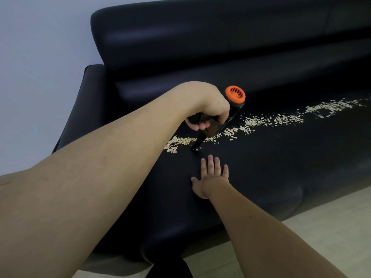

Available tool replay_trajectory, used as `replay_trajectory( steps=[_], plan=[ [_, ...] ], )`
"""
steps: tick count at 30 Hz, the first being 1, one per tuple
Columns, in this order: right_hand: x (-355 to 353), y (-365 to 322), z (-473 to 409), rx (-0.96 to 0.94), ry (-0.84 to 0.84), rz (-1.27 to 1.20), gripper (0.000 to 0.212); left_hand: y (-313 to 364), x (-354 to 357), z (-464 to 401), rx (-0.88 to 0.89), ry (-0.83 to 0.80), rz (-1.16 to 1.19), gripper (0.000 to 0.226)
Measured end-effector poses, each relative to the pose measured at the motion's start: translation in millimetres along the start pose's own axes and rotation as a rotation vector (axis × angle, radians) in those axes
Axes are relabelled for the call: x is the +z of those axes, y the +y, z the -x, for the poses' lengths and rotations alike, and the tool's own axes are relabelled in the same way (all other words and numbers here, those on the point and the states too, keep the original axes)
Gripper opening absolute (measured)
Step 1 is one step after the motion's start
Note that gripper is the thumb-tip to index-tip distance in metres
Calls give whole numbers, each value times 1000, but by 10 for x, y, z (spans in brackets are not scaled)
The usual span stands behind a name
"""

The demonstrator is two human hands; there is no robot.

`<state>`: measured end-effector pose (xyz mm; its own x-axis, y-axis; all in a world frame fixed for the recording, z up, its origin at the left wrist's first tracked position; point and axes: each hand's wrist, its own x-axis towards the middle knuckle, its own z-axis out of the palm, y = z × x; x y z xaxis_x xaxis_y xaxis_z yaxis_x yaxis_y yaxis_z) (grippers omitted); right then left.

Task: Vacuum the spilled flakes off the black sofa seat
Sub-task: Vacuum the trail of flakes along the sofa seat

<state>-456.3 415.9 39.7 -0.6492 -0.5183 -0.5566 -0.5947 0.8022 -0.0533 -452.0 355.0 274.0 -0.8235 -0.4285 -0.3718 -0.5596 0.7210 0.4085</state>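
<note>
A trail of pale flakes (pixel 261 120) runs across the black sofa seat (pixel 271 163) from left of centre to the far right. My left hand (pixel 206 109) grips the handle of a small black handheld vacuum (pixel 230 115) with an orange rear cap. Its thin nozzle tip touches the seat at the left end of the trail, with a patch of flakes just left of it. My right hand (pixel 210 177) lies flat on the seat with fingers spread, a little in front of the nozzle.
The sofa backrest (pixel 220 41) rises behind the trail and a low armrest (pixel 88 109) closes the left end. A pale wall is at the left. Light flooring (pixel 331 221) shows at the lower right past the seat's front edge.
</note>
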Motion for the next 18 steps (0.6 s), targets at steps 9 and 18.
replay_trajectory(
  steps=[9,18],
  plan=[
    [13,25,-11,-15,10,-9,78,171,63,-55,-20,-18,-32,18],
    [10,45,0,-35,10,-16,77,322,115,-109,-12,-15,-38,17]
  ],
)
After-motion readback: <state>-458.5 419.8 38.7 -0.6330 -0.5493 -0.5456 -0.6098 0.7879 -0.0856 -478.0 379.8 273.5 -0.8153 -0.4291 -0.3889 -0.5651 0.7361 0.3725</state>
